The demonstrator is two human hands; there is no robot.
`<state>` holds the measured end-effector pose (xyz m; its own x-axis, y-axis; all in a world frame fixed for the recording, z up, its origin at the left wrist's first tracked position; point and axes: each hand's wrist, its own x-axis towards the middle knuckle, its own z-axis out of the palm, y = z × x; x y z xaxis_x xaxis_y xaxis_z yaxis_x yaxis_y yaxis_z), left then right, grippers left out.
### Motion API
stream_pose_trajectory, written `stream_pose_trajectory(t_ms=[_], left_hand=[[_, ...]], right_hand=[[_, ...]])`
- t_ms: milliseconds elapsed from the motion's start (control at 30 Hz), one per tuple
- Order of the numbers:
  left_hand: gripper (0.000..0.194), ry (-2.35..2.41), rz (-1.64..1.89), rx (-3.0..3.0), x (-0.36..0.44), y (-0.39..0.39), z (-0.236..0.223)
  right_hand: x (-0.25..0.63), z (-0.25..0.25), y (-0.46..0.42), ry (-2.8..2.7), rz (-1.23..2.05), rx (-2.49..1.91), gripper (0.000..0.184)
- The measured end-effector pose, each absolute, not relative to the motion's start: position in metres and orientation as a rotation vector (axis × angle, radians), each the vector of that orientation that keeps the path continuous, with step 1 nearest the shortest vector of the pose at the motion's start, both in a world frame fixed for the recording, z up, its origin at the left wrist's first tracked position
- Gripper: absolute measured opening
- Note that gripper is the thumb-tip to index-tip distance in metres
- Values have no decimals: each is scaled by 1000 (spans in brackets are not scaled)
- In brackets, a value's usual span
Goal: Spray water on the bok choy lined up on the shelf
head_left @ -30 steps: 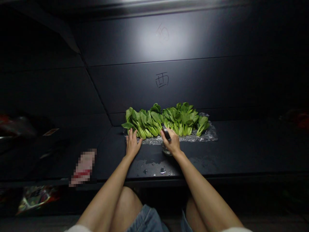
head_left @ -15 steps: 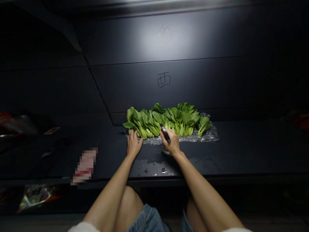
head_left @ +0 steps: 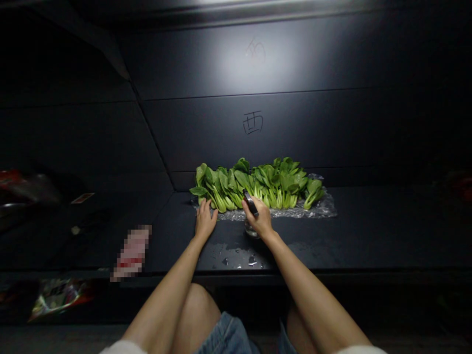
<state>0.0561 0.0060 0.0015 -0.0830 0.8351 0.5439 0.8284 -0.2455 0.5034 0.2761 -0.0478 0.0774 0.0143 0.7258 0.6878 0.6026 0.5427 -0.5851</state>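
A row of green bok choy (head_left: 258,186) lies on a sheet of clear plastic film (head_left: 317,209) at the back of a dark shelf (head_left: 368,231). My left hand (head_left: 204,220) rests flat on the shelf, fingers spread, its fingertips at the leftmost stalks. My right hand (head_left: 260,219) is closed round a small spray bottle (head_left: 250,206) with a dark nozzle, held just in front of the middle of the row. The bottle's clear lower body shows under my palm.
Water drops (head_left: 236,258) wet the shelf near its front edge. A dark back panel bears a chalked character (head_left: 252,122). A pixelated label (head_left: 132,251) and packets (head_left: 59,295) lie on the lower left. My knees are below the shelf edge.
Both hands stay nearly where they were; the view has shifted slightly, and the right hand with the bottle has edged a little left.
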Motion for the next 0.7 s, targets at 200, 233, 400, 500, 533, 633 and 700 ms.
stream_pose_trajectory(t_ms=[200, 233, 400, 500, 533, 633, 700], left_hand=[[47, 1885, 1330, 2154, 43, 7, 3], [47, 1896, 1323, 2152, 40, 7, 2], [46, 1991, 1309, 2044, 27, 5, -4], [45, 2008, 1365, 1974, 24, 7, -8], [44, 2007, 1384, 1962, 23, 8, -9], [44, 2017, 1404, 1938, 24, 9, -9], [43, 2024, 1402, 1925, 25, 8, -8]], right_hand=[[271, 79, -45, -1710, 139, -1120, 33], [269, 79, -45, -1716, 147, -1116, 34], [261, 77, -44, -1727, 178, -1117, 35], [258, 76, -43, -1708, 173, -1139, 35], [257, 76, -43, -1705, 171, -1137, 34], [255, 78, -45, -1718, 176, -1123, 32], [252, 80, -46, -1726, 185, -1122, 32]])
